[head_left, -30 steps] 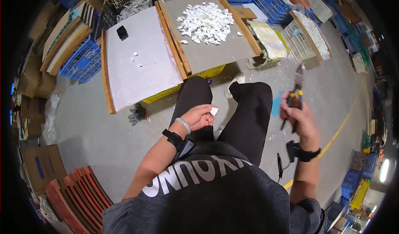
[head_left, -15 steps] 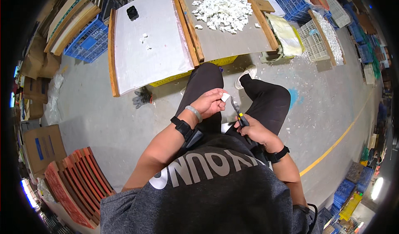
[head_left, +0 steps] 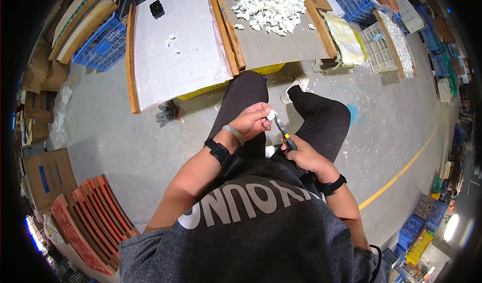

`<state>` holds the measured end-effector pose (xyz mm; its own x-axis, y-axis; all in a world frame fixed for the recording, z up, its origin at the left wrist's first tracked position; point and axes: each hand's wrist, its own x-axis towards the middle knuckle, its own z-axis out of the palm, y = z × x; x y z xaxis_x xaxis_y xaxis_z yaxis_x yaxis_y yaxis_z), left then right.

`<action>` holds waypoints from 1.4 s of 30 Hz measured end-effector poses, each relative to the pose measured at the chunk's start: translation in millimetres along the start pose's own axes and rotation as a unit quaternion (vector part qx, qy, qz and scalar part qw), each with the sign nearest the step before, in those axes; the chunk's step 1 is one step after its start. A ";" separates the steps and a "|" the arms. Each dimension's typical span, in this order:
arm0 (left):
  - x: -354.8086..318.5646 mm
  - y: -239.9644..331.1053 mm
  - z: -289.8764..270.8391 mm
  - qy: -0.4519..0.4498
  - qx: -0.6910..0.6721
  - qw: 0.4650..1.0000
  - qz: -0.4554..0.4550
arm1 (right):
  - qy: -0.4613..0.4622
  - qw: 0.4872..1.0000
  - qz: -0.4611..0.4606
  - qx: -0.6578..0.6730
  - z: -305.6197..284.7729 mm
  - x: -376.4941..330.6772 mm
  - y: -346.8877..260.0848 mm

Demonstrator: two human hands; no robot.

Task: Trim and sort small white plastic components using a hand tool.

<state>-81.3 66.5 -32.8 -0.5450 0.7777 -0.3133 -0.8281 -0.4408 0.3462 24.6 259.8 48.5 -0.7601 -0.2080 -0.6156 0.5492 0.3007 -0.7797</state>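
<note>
My left hand (head_left: 252,122) pinches a small white angular piece (head_left: 271,116) between thumb and fingers, above my lap. In my right hand (head_left: 307,155) is a pair of pliers (head_left: 286,135) with black handles and a yellow band. Their jaws point up and left and meet the edge of the white piece; whether they are clamped on it is too small to tell. Beyond my knees, a pile of similar white pieces (head_left: 271,8) lies on a grey wood-edged board (head_left: 261,49). A few loose white bits (head_left: 171,43) rest on the white wood-edged board (head_left: 183,74) to its left.
A black object (head_left: 156,9) sits on the white board, and a dark glove (head_left: 168,113) lies on the floor below. Blue crates (head_left: 103,44) and a pale crate (head_left: 380,49) stand around the boards. Red slatted stacks (head_left: 95,222) and a cardboard box (head_left: 50,175) are at left.
The pliers' jaws have come against the white piece, where a small gap showed before. The white piece has tilted slightly in my left fingers. The view has shifted a little.
</note>
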 end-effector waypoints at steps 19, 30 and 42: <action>9.6 -0.8 8.5 0.034 0.055 0.998 -0.020 | -0.087 0.981 0.111 0.135 -20.7 7.9 2.5; 11.3 -0.2 4.8 0.008 0.053 0.998 -0.024 | -0.099 0.986 0.088 0.105 -23.7 3.6 -0.6; 6.7 7.9 24.9 0.123 0.169 0.976 -0.068 | -0.080 0.989 0.115 0.038 -24.9 9.2 -6.8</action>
<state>-88.3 79.4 -10.2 -0.4834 0.6687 -0.5650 -0.8267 -0.1364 0.5459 5.2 279.0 50.9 -0.5505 -0.2895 -0.7830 0.7303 0.2875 -0.6197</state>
